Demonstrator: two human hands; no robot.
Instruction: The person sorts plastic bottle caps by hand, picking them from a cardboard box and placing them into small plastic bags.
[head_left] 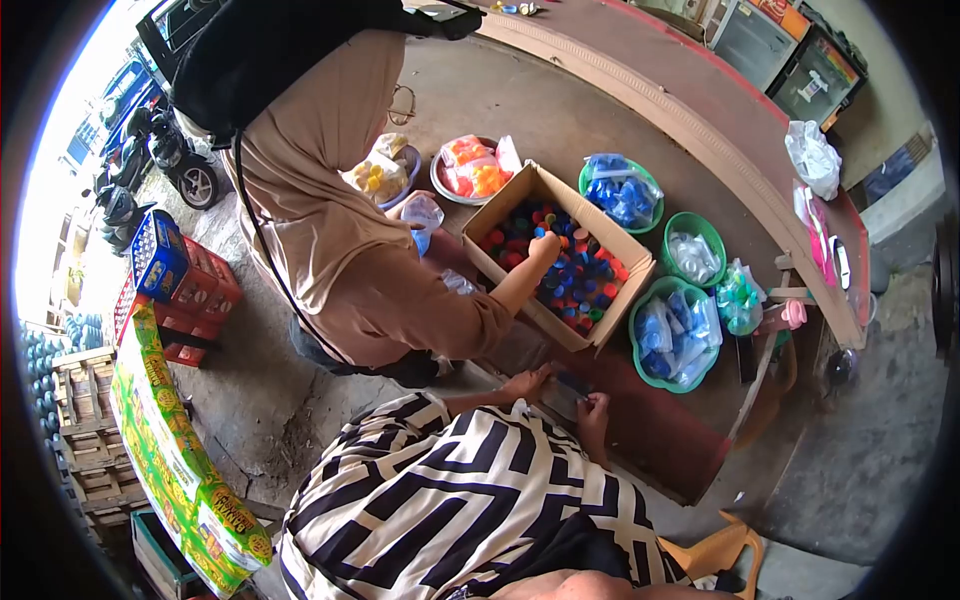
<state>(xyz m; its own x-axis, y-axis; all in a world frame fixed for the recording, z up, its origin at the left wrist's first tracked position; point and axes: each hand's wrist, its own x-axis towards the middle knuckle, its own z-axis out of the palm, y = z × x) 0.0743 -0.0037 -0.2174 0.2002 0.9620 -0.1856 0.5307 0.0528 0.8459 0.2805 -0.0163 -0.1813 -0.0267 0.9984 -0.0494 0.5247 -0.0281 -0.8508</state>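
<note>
Caps lie loose in an open cardboard box just beyond the wearer's hands, so a bump from a reaching arm could shove the box and scatter some over the red-brown worktop. A second risk, as I judge it, is nearer: the small plastic bag looks thin and perhaps slick, and a loosened hold at one edge would let it slip or fold over — its contents are too small and dark to tell.

The left hand is partly curled, its fingertips drawn together on the bag's left edge; the right hand is more tightly bent, pinching the right edge. The bag is between them, over the near part of the worktop — whether it touches the surface I cannot tell. A co-worker's hand reaches into the box from the left, and a green basin of plastic bags stands to the right.
</note>
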